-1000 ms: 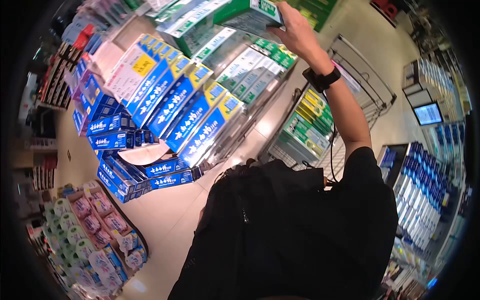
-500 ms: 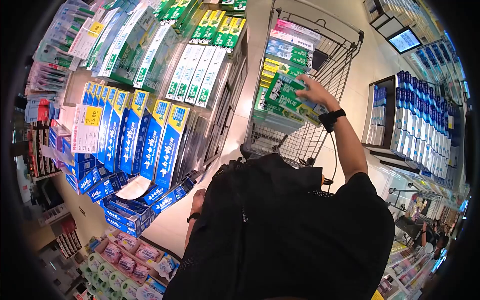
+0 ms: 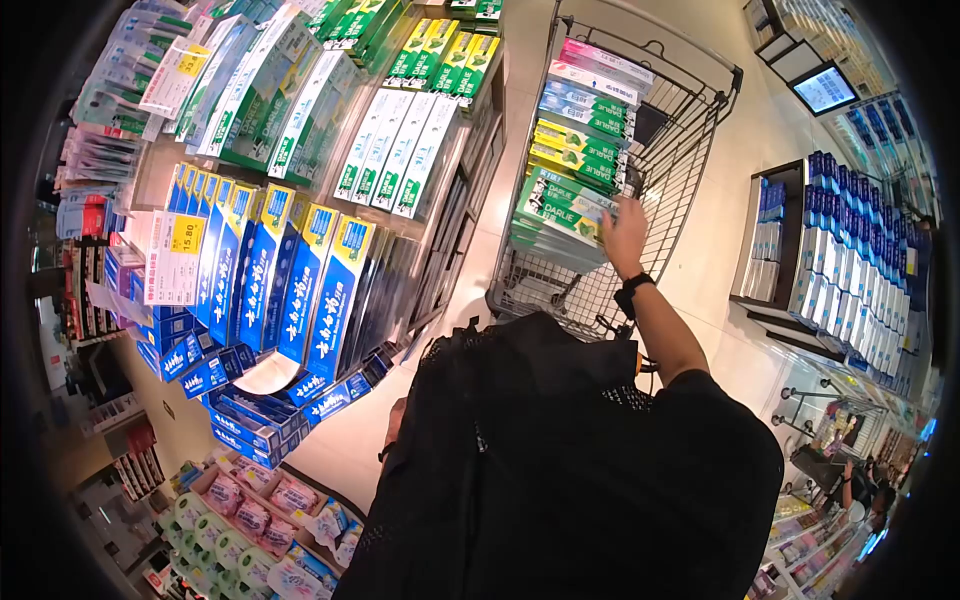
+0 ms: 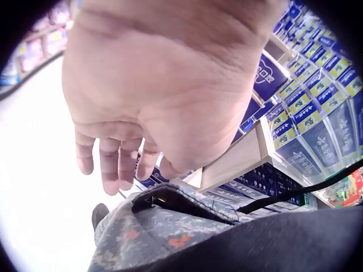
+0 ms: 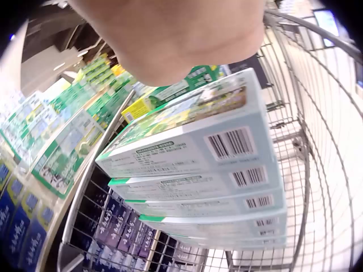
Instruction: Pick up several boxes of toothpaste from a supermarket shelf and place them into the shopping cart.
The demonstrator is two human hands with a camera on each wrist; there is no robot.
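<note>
My right hand (image 3: 622, 228) holds the near end of a green Darlie toothpaste box (image 3: 560, 205), which lies on top of a stack of like boxes in the wire shopping cart (image 3: 700, 120). In the right wrist view the palm (image 5: 176, 34) sits just above that top box (image 5: 181, 139), with several more boxes stacked beneath; the fingers are out of sight. My left hand (image 3: 394, 420) hangs at my side, mostly hidden behind my black clothing. In the left wrist view its fingers (image 4: 113, 167) hang loose and hold nothing.
Shelves at the left hold blue toothpaste boxes (image 3: 290, 270) and green-white ones (image 3: 400, 150). A shelf of blue products (image 3: 850, 250) and a small screen (image 3: 825, 88) stand at the right. A low display of pink packs (image 3: 250, 500) is near the floor.
My right hand has brought the green box down from the high shelf to the cart and set it on the stack. My view has turned toward the cart.
</note>
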